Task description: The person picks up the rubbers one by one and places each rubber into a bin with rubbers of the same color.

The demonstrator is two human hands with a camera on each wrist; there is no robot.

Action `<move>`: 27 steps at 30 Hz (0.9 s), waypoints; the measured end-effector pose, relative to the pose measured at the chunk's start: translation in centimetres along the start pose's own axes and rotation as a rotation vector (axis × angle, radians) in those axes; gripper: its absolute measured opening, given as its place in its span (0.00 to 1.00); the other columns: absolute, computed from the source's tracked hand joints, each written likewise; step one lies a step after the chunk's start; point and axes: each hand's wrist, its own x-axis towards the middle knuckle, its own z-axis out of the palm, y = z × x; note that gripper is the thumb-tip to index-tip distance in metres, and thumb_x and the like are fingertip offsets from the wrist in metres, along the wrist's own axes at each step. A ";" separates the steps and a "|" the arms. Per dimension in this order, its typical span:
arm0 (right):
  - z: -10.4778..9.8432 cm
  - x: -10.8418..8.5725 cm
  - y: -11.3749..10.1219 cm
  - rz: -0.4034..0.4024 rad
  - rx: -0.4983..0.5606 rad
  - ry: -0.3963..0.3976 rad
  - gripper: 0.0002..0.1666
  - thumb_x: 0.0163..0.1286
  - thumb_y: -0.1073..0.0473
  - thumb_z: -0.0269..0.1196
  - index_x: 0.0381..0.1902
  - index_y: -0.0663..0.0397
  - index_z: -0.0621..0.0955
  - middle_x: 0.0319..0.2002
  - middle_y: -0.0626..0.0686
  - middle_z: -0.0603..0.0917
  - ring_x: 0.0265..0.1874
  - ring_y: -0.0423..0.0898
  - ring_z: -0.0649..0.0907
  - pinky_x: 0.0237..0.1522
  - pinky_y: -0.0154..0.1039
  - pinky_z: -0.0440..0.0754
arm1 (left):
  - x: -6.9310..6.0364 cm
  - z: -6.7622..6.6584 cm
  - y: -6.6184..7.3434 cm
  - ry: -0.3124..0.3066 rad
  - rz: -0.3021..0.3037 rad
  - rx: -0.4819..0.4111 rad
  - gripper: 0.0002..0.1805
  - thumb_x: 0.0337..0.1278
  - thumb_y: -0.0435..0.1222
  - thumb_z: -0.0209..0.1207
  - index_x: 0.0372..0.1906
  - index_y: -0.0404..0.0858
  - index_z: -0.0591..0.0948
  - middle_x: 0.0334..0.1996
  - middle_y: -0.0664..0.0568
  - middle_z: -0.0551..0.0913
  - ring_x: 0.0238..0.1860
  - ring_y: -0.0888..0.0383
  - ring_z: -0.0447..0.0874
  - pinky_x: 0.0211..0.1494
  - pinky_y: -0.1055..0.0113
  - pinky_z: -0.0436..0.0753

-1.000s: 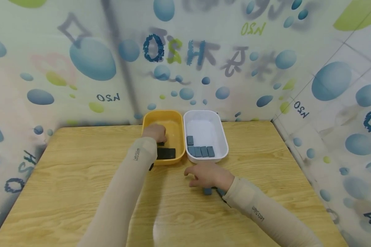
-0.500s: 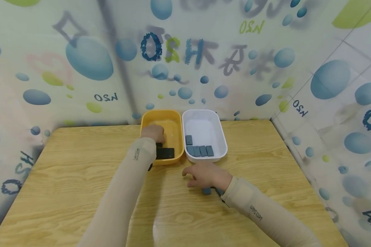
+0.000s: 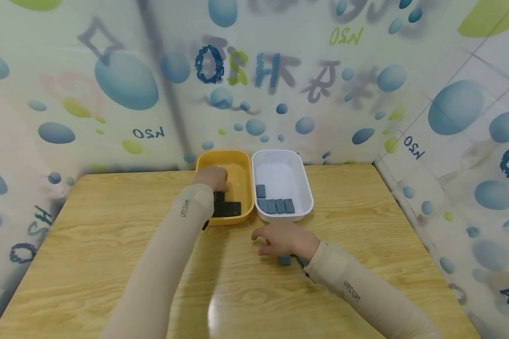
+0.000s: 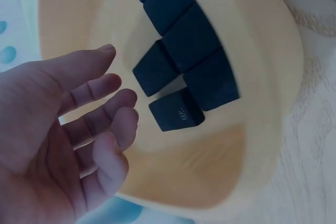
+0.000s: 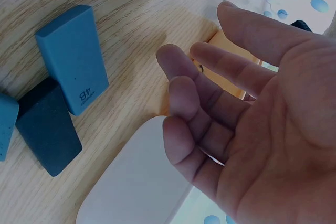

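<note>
My left hand hovers over the yellow tray, fingers loosely bent with nothing between them. Beside its fingertips in the left wrist view lie several black erasers, grouped against the tray wall; one eraser sits nearest the fingers. My right hand is held over the table in front of the white tray, fingers relaxed and holding nothing. In the right wrist view, a blue eraser marked 4B, a dark eraser and part of another blue one lie on the wood, apart from that hand.
Several blue-grey erasers lie in the white tray, mostly lined along its near side. Both trays stand side by side at the back of the wooden table, close to a patterned wall covering.
My left hand has drawn back slightly up and left, and more of the black erasers beneath it shows in the yellow tray. The right hand stays in place.
</note>
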 end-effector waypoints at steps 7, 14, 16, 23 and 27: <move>0.0 -0.2 0.0 0.036 0.018 -0.006 0.23 0.67 0.48 0.64 0.59 0.45 0.79 0.24 0.42 0.77 0.24 0.37 0.75 0.31 0.35 0.74 | -1.3 -0.3 0.3 -0.026 0.029 -0.057 0.10 0.62 0.45 0.61 0.34 0.43 0.79 0.31 0.52 0.81 0.30 0.57 0.78 0.34 0.64 0.75; -0.1 -0.4 0.0 0.058 0.015 0.002 0.23 0.68 0.48 0.63 0.59 0.45 0.79 0.28 0.43 0.81 0.27 0.38 0.77 0.34 0.37 0.76 | -3.3 -1.3 0.6 -0.042 0.027 -0.103 0.10 0.62 0.47 0.61 0.36 0.44 0.78 0.31 0.53 0.79 0.27 0.57 0.75 0.31 0.64 0.73; -0.1 -0.4 0.0 0.067 0.019 0.003 0.23 0.68 0.48 0.63 0.59 0.45 0.79 0.30 0.43 0.82 0.28 0.38 0.77 0.35 0.37 0.76 | -3.7 -1.6 0.7 -0.047 0.039 -0.098 0.11 0.62 0.47 0.60 0.37 0.44 0.78 0.30 0.53 0.79 0.26 0.57 0.75 0.30 0.64 0.73; -0.4 -0.7 0.2 0.055 0.012 0.025 0.23 0.67 0.47 0.64 0.58 0.45 0.79 0.28 0.43 0.81 0.28 0.38 0.78 0.34 0.38 0.76 | -5.3 -2.2 1.0 -0.058 0.139 -0.024 0.11 0.62 0.48 0.60 0.38 0.45 0.79 0.34 0.54 0.81 0.31 0.57 0.78 0.36 0.63 0.76; -0.6 -1.1 0.3 0.068 0.022 0.033 0.24 0.68 0.48 0.63 0.60 0.46 0.78 0.35 0.46 0.84 0.31 0.39 0.79 0.38 0.40 0.78 | -6.2 -2.2 1.1 -0.051 0.182 0.050 0.12 0.63 0.49 0.60 0.39 0.45 0.78 0.37 0.54 0.82 0.36 0.56 0.78 0.40 0.62 0.76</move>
